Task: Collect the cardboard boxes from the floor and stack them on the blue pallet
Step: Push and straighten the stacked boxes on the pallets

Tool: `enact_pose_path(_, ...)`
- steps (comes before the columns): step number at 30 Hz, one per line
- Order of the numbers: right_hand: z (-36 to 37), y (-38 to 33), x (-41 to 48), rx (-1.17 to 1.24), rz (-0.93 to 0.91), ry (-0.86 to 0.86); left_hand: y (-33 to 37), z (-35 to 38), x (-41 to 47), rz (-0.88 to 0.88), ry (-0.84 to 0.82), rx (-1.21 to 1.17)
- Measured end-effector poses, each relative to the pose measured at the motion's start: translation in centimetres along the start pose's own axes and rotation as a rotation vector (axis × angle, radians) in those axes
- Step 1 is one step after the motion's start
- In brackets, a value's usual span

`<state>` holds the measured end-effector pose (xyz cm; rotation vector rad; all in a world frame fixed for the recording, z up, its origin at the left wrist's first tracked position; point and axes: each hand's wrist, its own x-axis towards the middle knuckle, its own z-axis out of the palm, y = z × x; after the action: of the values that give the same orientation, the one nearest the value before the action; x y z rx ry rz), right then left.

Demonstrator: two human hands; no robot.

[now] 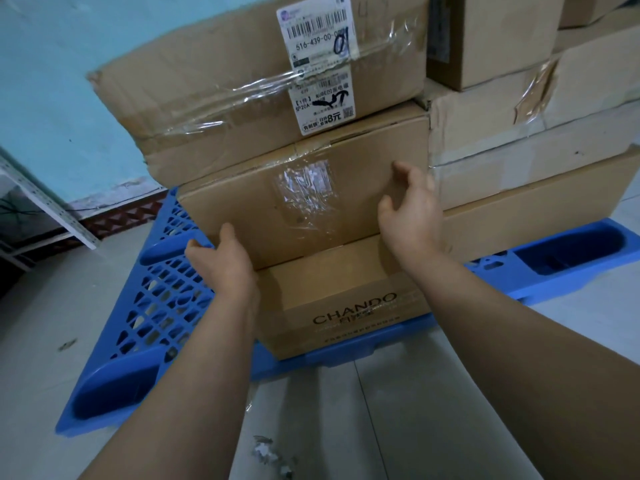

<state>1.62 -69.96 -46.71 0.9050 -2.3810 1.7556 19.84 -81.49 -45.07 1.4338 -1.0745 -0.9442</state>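
Box: The brown CHANDO carton [346,317] lay low and flat between your two hands, its top plain and its printed side facing your wrists.
Where it sat: It rested on the near edge of the blue pallet [156,306], its back against a taller taped box [294,202] just beyond your fingertips.
Above your hands: A wide, crumpled carton [225,91] with a white shipping label [318,39] sat on the taped box and overhung it on your left-hand side.
Beyond your right hand: A stack of more cartons [519,150] stood close beside the taped box.
Outside your left hand: Open pallet grid, then a white shelf frame [52,209] by the turquoise wall [52,81].
Under your forearms: Pale floor [415,410] with paper scraps [266,452].
Left hand: Your left hand [221,265] lay at the carton's left top corner, fingers spread outward, thumb against the taped box, clasping nothing.
Right hand: Your right hand [412,209] hung over the carton's right end, fingers loosely curled, thumb raised, holding nothing. You could not tell whether it touched the taped box.
Arms: Both reached forward, bare.
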Motion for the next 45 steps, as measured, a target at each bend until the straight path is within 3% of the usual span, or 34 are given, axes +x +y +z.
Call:
enact_pose_path(5, -1.4, -2.0, 2.9, 0.038, 0.030, 0.104, 0.7, -0.3, 1.4, -0.030, -0.108, -0.069)
enact_pose_path(7, -1.9, -2.5, 3.6, 0.020, 0.018, 0.079, 1.8, -0.5, 1.9, 0.031, -0.032, -0.133)
enact_pose_path(10, -2.5, -3.6, 3.9, -0.113, -0.104, 0.126, 5.0, -1.3, 1.6, 0.359, 0.149, -0.113)
enact_pose_path(12, -2.5, -4.7, 3.8, -0.285, -0.303, 0.125, 7.1, -1.6, 0.8, 0.744, 0.158, 0.120)
enact_pose_path(15, -1.7, -6.4, 3.7, -0.467, -0.566, -0.089, 9.7, -0.3, -0.3, 1.180, 0.104, 0.531)
enact_pose_path(18, -0.7, -6.9, 4.0, -0.540, -0.619, -0.190, 11.1, 1.6, -1.2, 1.380, 0.007, 0.797)
enact_pose_path(23, -0.3, -6.2, 4.3, -0.574, -0.664, -0.159, 10.5, 3.7, -0.5, 1.570, -0.084, 1.008)
enact_pose_path(29, -0.5, -6.0, 4.9, -0.534, -0.677, -0.198, 10.4, 4.4, 0.3, 1.535, 0.020, 1.018)
enact_pose_path(37, -1.5, -5.6, 4.8, -0.516, -0.777, -0.232, 9.4, 4.0, -0.2, 1.447, -0.028, 0.929)
enact_pose_path(40, -2.0, -3.4, 4.4, -0.363, -0.714, -0.086, 5.9, 2.1, -0.9, 1.167, 0.065, 0.668)
enact_pose_path(42, -2.3, -1.1, 3.5, -0.252, -0.540, 0.064, 2.8, 1.0, -1.7, 0.901, 0.111, 0.399)
enact_pose_path(45, -2.1, 1.3, 3.0, -0.155, -0.246, 0.096, -0.5, 1.2, -1.1, 0.412, 0.083, 0.076)
